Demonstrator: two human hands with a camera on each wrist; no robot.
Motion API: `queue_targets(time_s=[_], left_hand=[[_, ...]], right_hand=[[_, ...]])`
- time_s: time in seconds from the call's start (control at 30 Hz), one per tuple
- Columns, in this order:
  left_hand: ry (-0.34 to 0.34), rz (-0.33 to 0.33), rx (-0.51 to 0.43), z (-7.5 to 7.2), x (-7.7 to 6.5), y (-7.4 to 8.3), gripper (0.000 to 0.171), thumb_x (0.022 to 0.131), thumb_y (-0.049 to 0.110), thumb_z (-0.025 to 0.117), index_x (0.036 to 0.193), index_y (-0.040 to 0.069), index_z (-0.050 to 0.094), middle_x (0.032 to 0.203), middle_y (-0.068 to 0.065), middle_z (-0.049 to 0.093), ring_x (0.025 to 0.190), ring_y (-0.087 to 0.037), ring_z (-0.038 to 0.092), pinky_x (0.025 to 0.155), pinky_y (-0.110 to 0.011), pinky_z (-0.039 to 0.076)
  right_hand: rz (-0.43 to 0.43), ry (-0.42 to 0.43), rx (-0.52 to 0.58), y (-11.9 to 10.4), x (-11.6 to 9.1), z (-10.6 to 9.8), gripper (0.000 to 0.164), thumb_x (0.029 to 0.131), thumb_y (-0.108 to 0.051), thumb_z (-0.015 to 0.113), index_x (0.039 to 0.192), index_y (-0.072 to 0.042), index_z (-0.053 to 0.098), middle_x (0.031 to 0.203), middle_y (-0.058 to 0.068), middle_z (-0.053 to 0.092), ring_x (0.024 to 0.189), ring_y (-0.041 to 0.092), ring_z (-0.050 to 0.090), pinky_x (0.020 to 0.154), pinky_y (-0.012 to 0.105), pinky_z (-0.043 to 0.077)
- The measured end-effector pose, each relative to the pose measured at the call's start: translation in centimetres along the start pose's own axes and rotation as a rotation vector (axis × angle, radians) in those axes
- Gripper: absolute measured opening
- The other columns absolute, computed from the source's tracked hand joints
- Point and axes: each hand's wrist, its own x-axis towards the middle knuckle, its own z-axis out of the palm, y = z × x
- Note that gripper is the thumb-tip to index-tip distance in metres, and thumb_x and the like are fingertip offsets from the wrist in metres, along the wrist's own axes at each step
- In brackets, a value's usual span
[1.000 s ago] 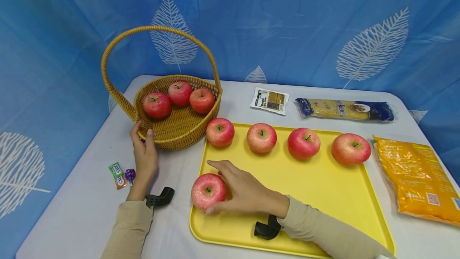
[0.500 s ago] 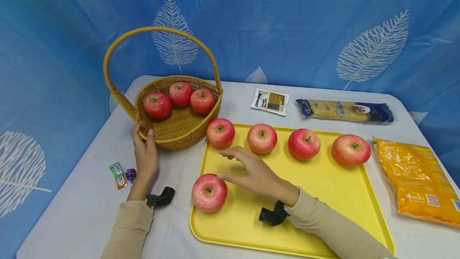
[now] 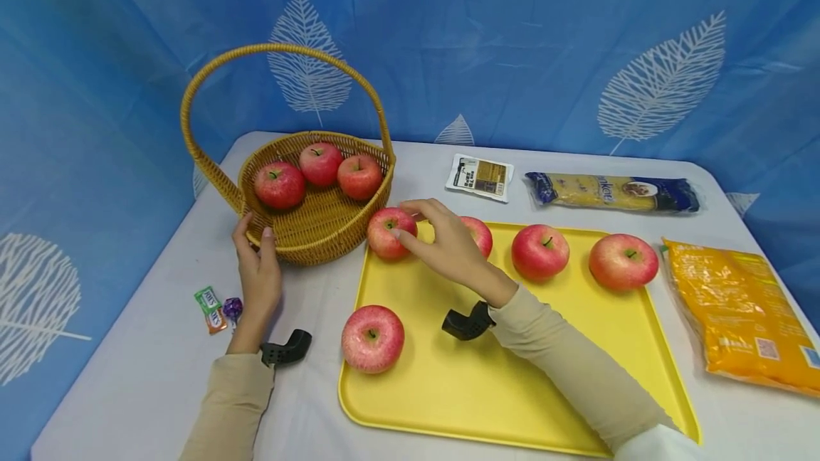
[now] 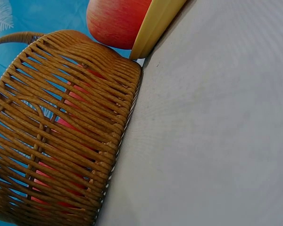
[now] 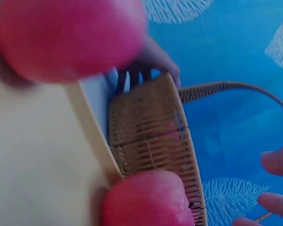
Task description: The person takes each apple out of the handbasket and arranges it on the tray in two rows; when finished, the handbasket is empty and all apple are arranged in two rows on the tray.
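My left hand [image 3: 259,279] holds the near left rim of a wicker basket [image 3: 320,237], with thumb and fingers at the edge. Three red apples [image 3: 280,185] lie inside the basket. Over the yellow tray [image 3: 512,375], my right hand [image 3: 451,244] reaches to the apple [image 3: 387,233] at the tray's back left corner, fingers spread around its right side. In the right wrist view, the right fingers [image 5: 278,202] appear apart from that apple [image 5: 148,200]. Another apple [image 3: 373,338] sits at the tray's front left. The right hand partly hides an apple [image 3: 477,237] behind it.
Two more apples [image 3: 540,252] line the tray's back edge to the right. Behind the tray lie a small white packet [image 3: 480,178] and a long blue-and-yellow package [image 3: 611,193]. An orange bag [image 3: 743,315] is at right. Candies [image 3: 211,310] and a purple lollipop [image 3: 233,309] lie at left.
My right hand has left the front left apple on the tray, drawn back, then moved up to the back left apple. The left hand stays at the basket rim.
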Motion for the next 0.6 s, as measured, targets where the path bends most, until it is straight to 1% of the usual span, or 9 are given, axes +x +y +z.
queue_targets(time_s=[0.07,0.1,0.2,0.27,0.3,0.37,0.43,0.5,0.6], left_hand=[[-0.003,-0.005,-0.006,0.0,-0.3,0.6,0.048,0.098,0.022,0.031,0.139,0.003,0.018,0.149,-0.017,0.016,0.139,-0.027,0.012,0.114,-0.043,0.009],[-0.004,-0.007,-0.001,0.0,-0.2,0.5,0.047,0.098,0.023,0.031,0.139,0.004,0.018,0.15,-0.017,0.016,0.14,-0.026,0.012,0.114,-0.042,0.009],[-0.003,-0.003,0.01,0.1,0.4,-1.2,0.048,0.098,0.027,0.032,0.14,0.01,0.019,0.15,-0.012,0.016,0.14,-0.023,0.013,0.114,-0.041,0.01],[-0.002,-0.002,0.015,0.2,0.4,-1.2,0.048,0.098,0.026,0.033,0.14,0.009,0.019,0.15,-0.013,0.017,0.139,-0.024,0.013,0.114,-0.041,0.011],[-0.002,0.002,0.013,0.2,0.5,-1.6,0.048,0.098,0.027,0.033,0.141,0.01,0.019,0.15,-0.013,0.017,0.139,-0.024,0.014,0.114,-0.042,0.011],[0.002,0.005,0.014,0.2,0.6,-1.8,0.048,0.098,0.028,0.033,0.14,0.011,0.019,0.15,-0.012,0.018,0.139,-0.023,0.015,0.114,-0.042,0.013],[0.005,0.005,0.012,0.2,0.6,-1.7,0.048,0.098,0.029,0.033,0.14,0.011,0.019,0.15,-0.012,0.018,0.139,-0.023,0.016,0.114,-0.042,0.013],[0.013,0.007,0.02,0.3,1.0,-2.7,0.048,0.097,0.032,0.034,0.14,0.015,0.02,0.15,-0.009,0.019,0.138,-0.02,0.017,0.114,-0.04,0.014],[0.018,0.009,0.021,0.3,1.0,-3.0,0.048,0.097,0.034,0.034,0.14,0.016,0.02,0.15,-0.008,0.02,0.138,-0.019,0.017,0.114,-0.039,0.014]], right_hand=[[0.039,-0.007,-0.03,0.1,1.2,0.1,0.045,0.084,-0.034,0.062,0.123,-0.013,0.052,0.112,0.007,0.058,0.105,0.024,0.055,0.09,0.039,0.044],[0.06,-0.011,-0.039,0.2,1.8,0.1,0.049,0.084,-0.035,0.062,0.125,-0.014,0.05,0.113,0.006,0.058,0.106,0.025,0.054,0.09,0.038,0.044],[0.141,-0.033,-0.044,0.3,3.6,0.4,0.061,0.082,-0.04,0.061,0.134,-0.014,0.041,0.116,0.006,0.057,0.106,0.024,0.054,0.089,0.037,0.045],[0.189,-0.049,-0.054,0.3,4.9,0.7,0.069,0.081,-0.045,0.061,0.137,-0.015,0.036,0.117,0.005,0.056,0.106,0.023,0.054,0.088,0.037,0.045],[0.2,-0.06,-0.063,0.3,5.5,0.9,0.072,0.08,-0.047,0.061,0.138,-0.015,0.034,0.118,0.005,0.056,0.106,0.022,0.054,0.088,0.036,0.045],[0.201,-0.079,-0.1,0.1,6.6,1.3,0.075,0.079,-0.05,0.061,0.139,-0.015,0.034,0.122,0.006,0.053,0.107,0.021,0.052,0.088,0.036,0.045],[0.186,-0.087,-0.14,-0.1,7.6,1.9,0.075,0.079,-0.052,0.06,0.139,-0.015,0.035,0.128,0.006,0.051,0.112,0.022,0.05,0.091,0.037,0.044],[0.17,-0.096,-0.166,-0.3,8.4,2.4,0.075,0.079,-0.053,0.06,0.138,-0.014,0.036,0.132,0.007,0.047,0.118,0.022,0.046,0.096,0.038,0.041],[0.16,-0.096,-0.147,-0.3,9.5,3.3,0.075,0.078,-0.051,0.062,0.138,-0.015,0.036,0.137,0.008,0.043,0.125,0.023,0.041,0.102,0.039,0.036]])
